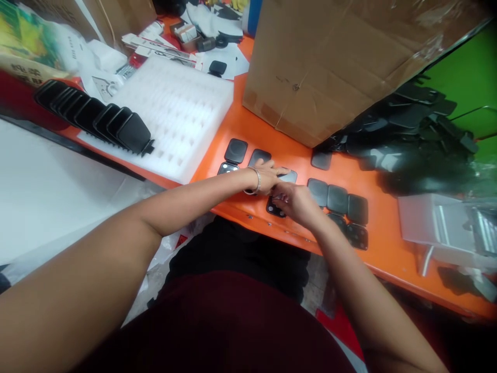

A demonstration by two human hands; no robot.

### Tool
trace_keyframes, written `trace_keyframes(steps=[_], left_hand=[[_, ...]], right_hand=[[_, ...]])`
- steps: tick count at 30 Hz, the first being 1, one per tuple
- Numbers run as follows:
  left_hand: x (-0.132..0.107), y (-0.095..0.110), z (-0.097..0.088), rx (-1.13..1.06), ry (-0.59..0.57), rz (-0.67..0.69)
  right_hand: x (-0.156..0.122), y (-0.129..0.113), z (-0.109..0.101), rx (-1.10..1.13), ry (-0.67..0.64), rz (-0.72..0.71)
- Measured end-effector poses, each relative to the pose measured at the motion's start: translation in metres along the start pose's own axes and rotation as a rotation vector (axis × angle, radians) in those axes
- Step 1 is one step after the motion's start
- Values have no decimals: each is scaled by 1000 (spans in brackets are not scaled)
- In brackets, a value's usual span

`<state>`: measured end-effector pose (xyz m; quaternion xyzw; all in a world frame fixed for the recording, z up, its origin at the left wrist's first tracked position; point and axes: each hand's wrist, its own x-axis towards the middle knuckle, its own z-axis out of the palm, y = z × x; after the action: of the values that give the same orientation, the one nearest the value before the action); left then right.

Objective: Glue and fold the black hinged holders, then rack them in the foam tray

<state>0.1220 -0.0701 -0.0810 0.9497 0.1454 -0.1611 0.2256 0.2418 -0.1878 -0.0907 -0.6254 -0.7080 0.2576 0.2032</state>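
Note:
Both my hands meet over small black square parts on the orange table (388, 248). My left hand (269, 178), with a silver bangle on the wrist, lies on a black square part (288, 176) with fingers stretched out. My right hand (295, 203) is curled, fingers pinching at a black part (274, 209) by the table's front edge; the grip is partly hidden. More black square parts (337, 199) lie in a row to the right, and two others (236, 151) to the left.
A white foam tray (174, 111) sits at the left with a row of stacked black parts (97, 116) on it. A large cardboard box (330, 57) stands behind. A heap of black parts (407, 134) and a grey metal device (438, 228) lie at right.

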Motion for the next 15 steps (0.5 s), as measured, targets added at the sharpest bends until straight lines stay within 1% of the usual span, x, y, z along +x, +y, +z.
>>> trace_keyframes(steps=[3, 4, 5, 8, 11, 13, 15], left_hand=[[1, 0, 0, 103, -43, 8], [2, 0, 1, 110, -42, 6], [3, -1, 2, 113, -40, 5], [5, -3, 6, 117, -25, 1], [5, -4, 9, 70, 3, 12], [4, -5, 9, 6, 30, 9], [3, -6, 10, -43, 52, 3]], right_hand=[[-2, -2, -8, 136, -200, -6], [-4, -3, -9, 180, -233, 7], [-7, -3, -8, 226, -240, 33], [-15, -2, -3, 416, -166, 162], [-18, 0, -1, 617, -139, 262], [-19, 1, -1, 697, -118, 291], [-18, -1, -2, 679, -103, 274]])
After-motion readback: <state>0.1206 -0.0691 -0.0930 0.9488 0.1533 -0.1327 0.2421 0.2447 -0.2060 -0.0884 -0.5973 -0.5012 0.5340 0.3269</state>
